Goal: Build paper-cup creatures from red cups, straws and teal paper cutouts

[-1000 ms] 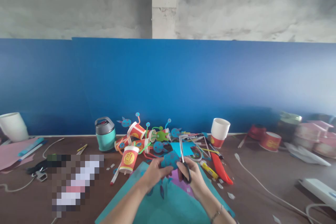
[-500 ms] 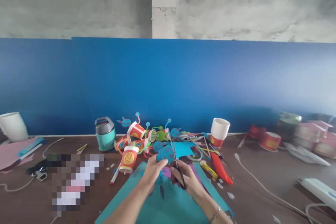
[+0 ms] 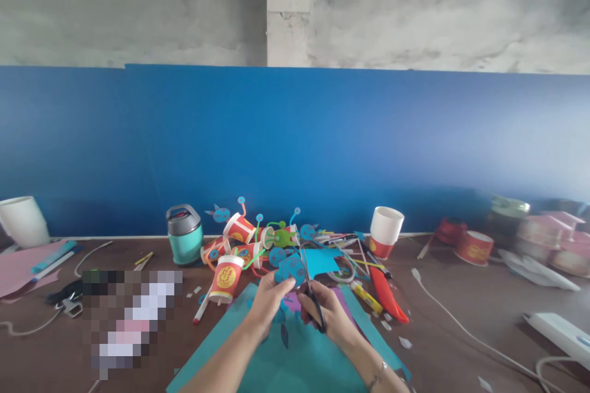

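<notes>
My left hand (image 3: 268,302) pinches a blue paper cutout (image 3: 291,270) with dark drawn marks, its thumb on the lower edge. In my right hand (image 3: 328,308) is a pair of scissors (image 3: 318,310) with black handles, its blades pointing up along the cutout's right edge. Whether the blades are parted I cannot tell. Below both hands lies a teal sheet (image 3: 276,362), with purple paper (image 3: 293,302) and a small dark leaf-shaped piece (image 3: 284,336) on it. A bright blue sheet of paper (image 3: 322,263) lies just beyond the scissors.
Red paper cups (image 3: 227,279) with straws and blue paper shapes are piled behind my hands. A teal flask (image 3: 185,236) stands left of them, stacked cups (image 3: 386,232) to the right. A red pouch-like item (image 3: 388,296), a yellow tube (image 3: 367,298) and a white cable (image 3: 470,331) lie rightward.
Almost nothing differs. My right hand and the scissors have shifted very slightly, while the left hand keeps the blue cutout in the same place.
</notes>
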